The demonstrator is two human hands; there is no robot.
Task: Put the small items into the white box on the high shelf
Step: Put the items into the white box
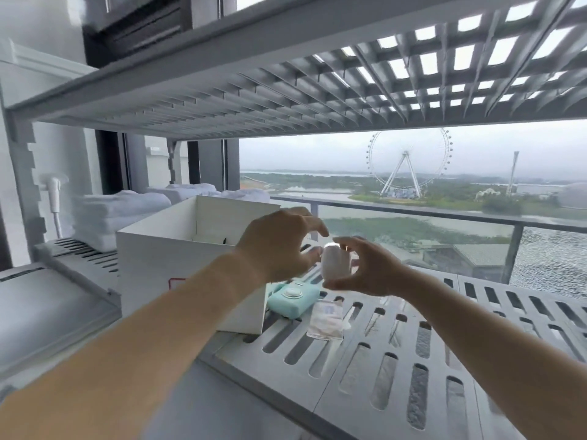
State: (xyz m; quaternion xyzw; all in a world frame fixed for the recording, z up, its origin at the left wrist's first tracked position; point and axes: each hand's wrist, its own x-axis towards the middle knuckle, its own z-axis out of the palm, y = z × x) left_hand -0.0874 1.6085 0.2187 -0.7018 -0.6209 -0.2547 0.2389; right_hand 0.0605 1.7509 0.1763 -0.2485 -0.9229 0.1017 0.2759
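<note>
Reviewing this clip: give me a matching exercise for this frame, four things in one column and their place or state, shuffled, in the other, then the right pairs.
Things:
1. white box
2. white egg-shaped item
3. mint green item
4. folded white towels

Place or state:
A. lying on the slotted shelf beside the box's right side
B. held up in the right hand
C. stacked at the far left, behind the box
D. standing open-topped on the shelf

Pairs: 1-D, 2-B, 3-A, 4-C
</note>
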